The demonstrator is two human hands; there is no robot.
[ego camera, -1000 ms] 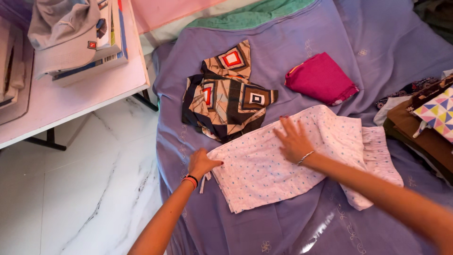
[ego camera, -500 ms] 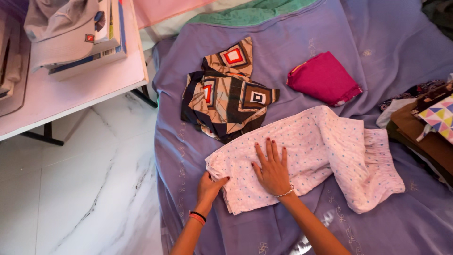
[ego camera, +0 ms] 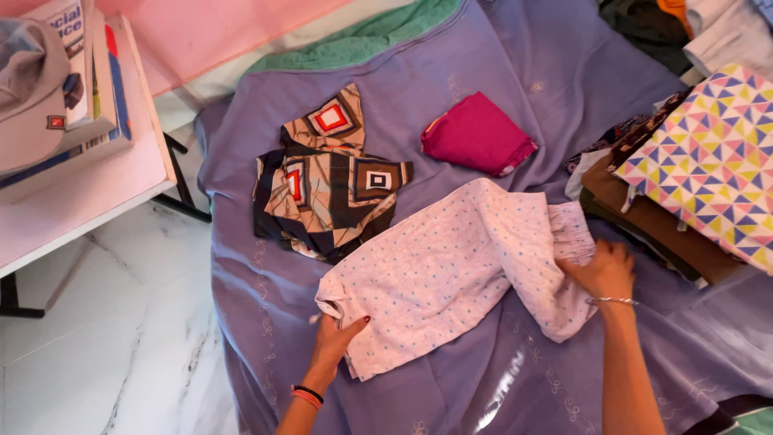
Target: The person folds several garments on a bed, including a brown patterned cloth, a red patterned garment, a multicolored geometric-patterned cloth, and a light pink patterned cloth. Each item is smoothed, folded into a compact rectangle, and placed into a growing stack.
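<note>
Garment: the pale pink dotted garment (ego camera: pixel 451 274) lies half-folded across the purple bedsheet (ego camera: pixel 266 322), between the 2 hands, its left corner near the sheet's edge above the marble floor (ego camera: pixel 105 354).
Left hand: the left hand (ego camera: pixel 338 338) grips the garment's lower left corner, thumb on top and fingers tucked under the cloth.
Right hand: the right hand (ego camera: pixel 600 270) is closed on the gathered, ruffled end at the right, knuckles up; how much cloth it holds cannot be told.
Neighbours: the brown patterned cloth (ego camera: pixel 330 189) touches the garment's upper left edge; the folded magenta piece (ego camera: pixel 477 143) sits just above; the stack topped by a triangle-print cloth (ego camera: pixel 708 153) stands beside the right hand.
Risk 1: a pull from either end could probably drag the patterned cloth along and undo its fold.
Risk 2: the bunched right end may crease unevenly, because the ruffle is crumpled.
Risk 3: the left corner could slip off the bed edge if released loosely.
</note>
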